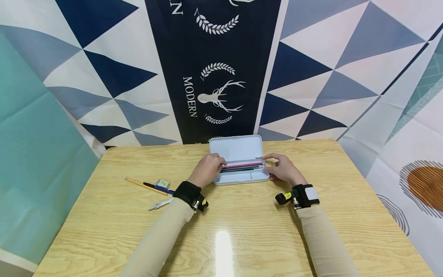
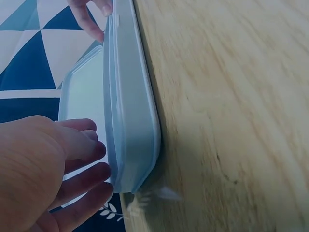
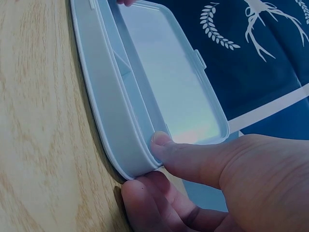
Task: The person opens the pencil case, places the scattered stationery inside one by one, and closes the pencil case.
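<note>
A light blue pencil case [image 1: 233,177] lies on the table with its lid [image 1: 237,149] raised against the wall cloth. Inside its rear compartment lie a magenta stick [image 1: 242,166] and dark pencil-like sticks [image 1: 238,169], whose kind is too small to tell. My left hand [image 1: 206,169] is over the case's left end, fingers loosely bent at the opening; no held thing shows in the left wrist view. At the right end, my right hand [image 1: 283,170] grips the case, thumb [image 3: 163,141] on the rim and fingers around the outer wall.
Left of my left wrist lie a yellow pencil [image 1: 145,186], a blue-and-black pen [image 1: 162,189], a small eraser [image 1: 163,183] and a slim grey-white tool [image 1: 160,204] of unclear kind. A patterned cloth [image 1: 221,50] hangs directly behind the wooden table [image 1: 263,238].
</note>
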{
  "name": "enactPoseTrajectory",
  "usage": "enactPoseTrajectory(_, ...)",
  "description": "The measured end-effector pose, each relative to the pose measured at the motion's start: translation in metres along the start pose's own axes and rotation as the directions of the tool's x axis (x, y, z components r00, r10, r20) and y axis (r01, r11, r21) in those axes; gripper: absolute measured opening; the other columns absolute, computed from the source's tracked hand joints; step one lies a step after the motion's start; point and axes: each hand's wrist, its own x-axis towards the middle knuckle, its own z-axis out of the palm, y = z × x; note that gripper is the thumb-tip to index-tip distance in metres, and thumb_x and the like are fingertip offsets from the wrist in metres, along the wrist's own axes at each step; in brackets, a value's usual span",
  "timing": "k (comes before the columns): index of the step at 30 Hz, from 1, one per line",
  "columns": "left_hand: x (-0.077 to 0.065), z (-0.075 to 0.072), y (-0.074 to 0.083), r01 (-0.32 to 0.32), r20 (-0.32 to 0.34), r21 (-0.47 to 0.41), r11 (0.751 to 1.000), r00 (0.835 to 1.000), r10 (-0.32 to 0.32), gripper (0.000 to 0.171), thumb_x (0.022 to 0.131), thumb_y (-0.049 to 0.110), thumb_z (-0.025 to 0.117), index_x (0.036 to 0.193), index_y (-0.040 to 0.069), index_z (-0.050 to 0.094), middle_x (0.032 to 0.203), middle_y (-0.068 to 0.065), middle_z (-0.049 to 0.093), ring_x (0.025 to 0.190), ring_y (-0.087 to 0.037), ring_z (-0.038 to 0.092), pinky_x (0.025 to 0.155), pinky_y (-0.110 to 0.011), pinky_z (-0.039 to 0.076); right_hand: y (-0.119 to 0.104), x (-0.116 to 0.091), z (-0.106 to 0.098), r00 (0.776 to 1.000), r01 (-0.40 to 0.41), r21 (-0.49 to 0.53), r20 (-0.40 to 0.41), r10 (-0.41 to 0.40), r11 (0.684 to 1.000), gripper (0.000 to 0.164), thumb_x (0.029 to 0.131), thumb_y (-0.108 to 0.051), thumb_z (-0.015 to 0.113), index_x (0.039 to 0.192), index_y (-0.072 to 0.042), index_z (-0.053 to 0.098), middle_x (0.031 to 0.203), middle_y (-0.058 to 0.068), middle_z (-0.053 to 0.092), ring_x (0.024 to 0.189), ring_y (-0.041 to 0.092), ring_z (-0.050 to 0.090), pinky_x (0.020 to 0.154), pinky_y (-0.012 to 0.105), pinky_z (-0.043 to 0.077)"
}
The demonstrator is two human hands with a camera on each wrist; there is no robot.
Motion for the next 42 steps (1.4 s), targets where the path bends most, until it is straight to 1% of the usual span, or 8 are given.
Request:
enactPoseTrajectory(9, -0.011, -0.007, -0.009, 0.006, -0.021, 0.018, 1.000, 1.000, -0.006, 0.018, 0.091, 0.005, 0.069, 0.104, 0.011, 0.079, 0.095, -0.005, 0.074, 0.090, -0.019, 0.069, 0.085, -0.033, 0.060, 0.000, 0.001, 0.000, 1.000, -0.010, 0.019, 0.002, 0.010, 1.000, 0.045, 0.094, -0.014, 0.068, 0.138, -0.015, 0.057, 0.072, 0.008, 0.054, 0.059, 0.017, 0.062, 0.054, 0.024, 0.057)
enactPoseTrajectory(12, -0.017, -0.009, -0.015, -0.002, -0.041, 0.010, 1.000, 0.999, 0.002, 0.017, 0.089, 0.003, 0.070, 0.102, 0.010, 0.079, 0.095, -0.006, 0.075, 0.090, -0.020, 0.069, 0.084, -0.034, 0.060, 0.000, 0.000, 0.001, 1.000, -0.014, 0.023, 0.002, 0.014, 1.000, 0.045, 0.094, -0.014, 0.068, 0.138, -0.015, 0.057, 0.072, 0.008, 0.055, 0.059, 0.016, 0.062, 0.054, 0.024, 0.057)
enactPoseTrajectory(19, -0.031, -0.018, -0.030, 0.038, -0.057, -0.021, 0.999, 0.998, -0.039, 0.018, 0.087, 0.002, 0.072, 0.102, 0.009, 0.079, 0.094, -0.005, 0.074, 0.085, -0.018, 0.067, 0.078, -0.035, 0.060, 0.002, 0.000, 0.001, 1.000, -0.010, 0.025, -0.004, 0.010, 1.000, 0.045, 0.094, -0.014, 0.069, 0.137, -0.015, 0.058, 0.068, 0.003, 0.049, 0.058, 0.015, 0.062, 0.054, 0.023, 0.056)
enactPoseTrajectory(23, -0.041, -0.025, -0.040, 0.046, -0.066, -0.005, 0.999, 0.997, -0.046, 0.017, 0.087, 0.002, 0.072, 0.101, 0.009, 0.079, 0.094, -0.006, 0.074, 0.086, -0.020, 0.069, 0.078, -0.036, 0.061, 0.003, 0.000, 0.001, 1.000, -0.002, 0.021, -0.009, 0.002, 1.000, 0.045, 0.093, -0.015, 0.070, 0.136, -0.015, 0.058, 0.066, 0.002, 0.046, 0.057, 0.015, 0.062, 0.053, 0.023, 0.056)
enactPoseTrajectory(27, -0.053, -0.034, -0.051, 0.043, -0.081, 0.018, 0.999, 0.996, -0.042, 0.016, 0.087, 0.001, 0.072, 0.100, 0.008, 0.079, 0.093, -0.008, 0.074, 0.085, -0.022, 0.070, 0.076, -0.037, 0.061, 0.003, 0.000, 0.000, 1.000, 0.003, 0.026, -0.003, -0.003, 1.000, 0.045, 0.093, -0.016, 0.070, 0.137, -0.015, 0.058, 0.067, 0.003, 0.051, 0.057, 0.014, 0.063, 0.053, 0.023, 0.056)
enactPoseTrajectory(33, -0.070, -0.047, -0.069, 0.024, -0.098, 0.041, 0.999, 0.995, -0.020, 0.015, 0.087, -0.001, 0.071, 0.099, 0.005, 0.079, 0.092, -0.012, 0.074, 0.082, -0.025, 0.070, 0.072, -0.039, 0.062, 0.004, 0.002, 0.000, 1.000, 0.009, 0.016, 0.000, -0.009, 1.000, 0.046, 0.093, -0.017, 0.070, 0.137, -0.015, 0.059, 0.072, 0.008, 0.060, 0.058, 0.015, 0.063, 0.053, 0.023, 0.056)
enactPoseTrajectory(37, -0.078, -0.055, -0.079, 0.035, -0.072, 0.056, 0.998, 0.997, -0.030, 0.015, 0.088, 0.000, 0.071, 0.100, 0.005, 0.079, 0.093, -0.013, 0.074, 0.081, -0.025, 0.070, 0.071, -0.039, 0.061, 0.004, 0.001, 0.000, 1.000, 0.013, 0.006, 0.003, -0.013, 1.000, 0.046, 0.093, -0.018, 0.070, 0.137, -0.014, 0.059, 0.076, 0.011, 0.063, 0.059, 0.015, 0.064, 0.054, 0.023, 0.057)
enactPoseTrajectory(42, -0.085, -0.064, -0.089, 0.053, -0.044, 0.048, 0.997, 0.998, -0.051, 0.016, 0.089, 0.001, 0.071, 0.103, 0.004, 0.078, 0.096, -0.013, 0.074, 0.080, -0.025, 0.069, 0.069, -0.039, 0.060, 0.005, 0.002, 0.000, 1.000, -0.005, 0.004, -0.003, 0.005, 1.000, 0.045, 0.094, -0.018, 0.067, 0.139, -0.015, 0.059, 0.094, 0.018, 0.066, 0.060, 0.015, 0.063, 0.055, 0.023, 0.056)
